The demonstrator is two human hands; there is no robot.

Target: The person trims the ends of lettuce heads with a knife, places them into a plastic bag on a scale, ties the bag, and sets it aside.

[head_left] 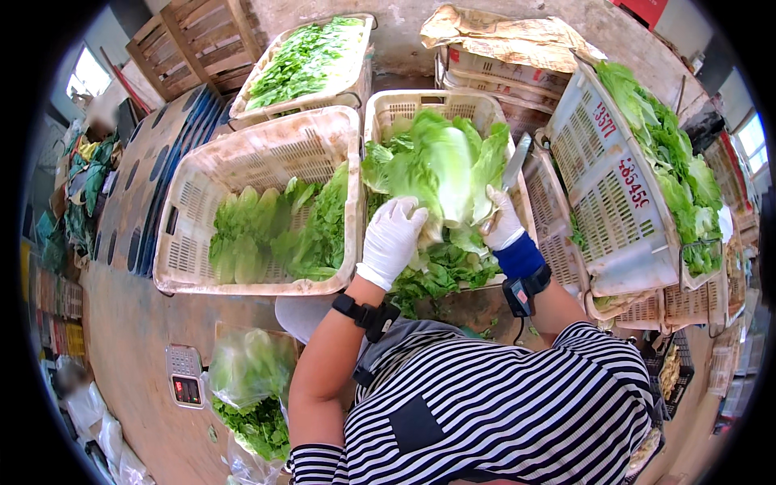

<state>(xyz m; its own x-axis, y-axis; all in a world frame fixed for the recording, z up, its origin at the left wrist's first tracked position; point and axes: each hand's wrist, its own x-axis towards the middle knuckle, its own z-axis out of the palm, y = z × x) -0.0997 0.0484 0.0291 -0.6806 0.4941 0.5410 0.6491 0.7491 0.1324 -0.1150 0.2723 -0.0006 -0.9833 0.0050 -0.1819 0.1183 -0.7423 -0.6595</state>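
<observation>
A pale-ribbed head of leafy lettuce (451,166) is held above the middle crate (376,105), slightly blurred by motion. My left hand (394,234), in a white glove, is closed at the lettuce's base on its left side. In my gloved right hand (503,220) is a knife (517,160), its blade pointing up and away beside the leaves. The right fingers are curled near the lettuce's lower right edge; whether they also grip it, I cannot tell. More green leaves (453,271) lie below my hands in the crate.
To the left, a tilted crate (174,242) holds several lettuce heads. Another filled crate (364,61) stands behind it. Stacked crates (598,162) with lettuce rise at the right. A scale (186,376) and bagged lettuce (252,368) are at the lower left.
</observation>
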